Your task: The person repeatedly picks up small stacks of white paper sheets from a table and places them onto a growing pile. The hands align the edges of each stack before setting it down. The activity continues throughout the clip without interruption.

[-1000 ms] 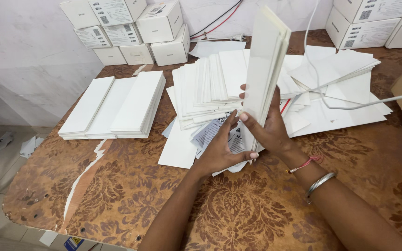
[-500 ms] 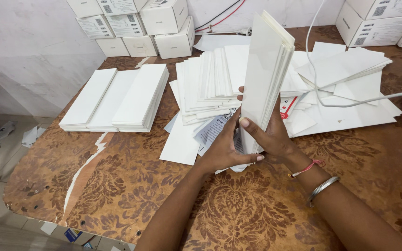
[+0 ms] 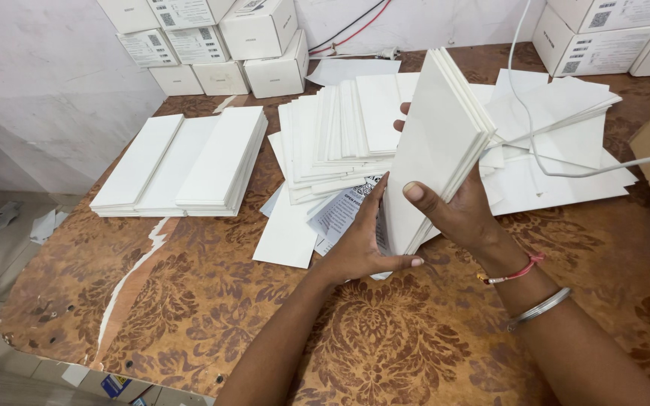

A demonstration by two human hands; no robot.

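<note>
My right hand (image 3: 457,214) grips a thick stack of white cards (image 3: 434,150), held upright on its lower edge over the brown patterned table (image 3: 212,316). My left hand (image 3: 359,244) presses against the stack's lower left side, thumb under its bottom edge. Beneath both hands lies a printed leaflet (image 3: 338,214) and a loose white sheet (image 3: 287,233). Just behind them sits a fanned pile of white cards (image 3: 332,139).
Neat rows of stacked white cards (image 3: 186,162) lie at the left. More loose white sheets (image 3: 558,158) spread at the right under a white cable (image 3: 536,143). White boxes (image 3: 250,37) line the back wall, more boxes (image 3: 603,34) stand at back right. The table's left edge drops to the floor.
The upright card stack has tilted and shifted slightly rightward in my hands. My left hand has slid lower along the stack's base. The view has moved a little.
</note>
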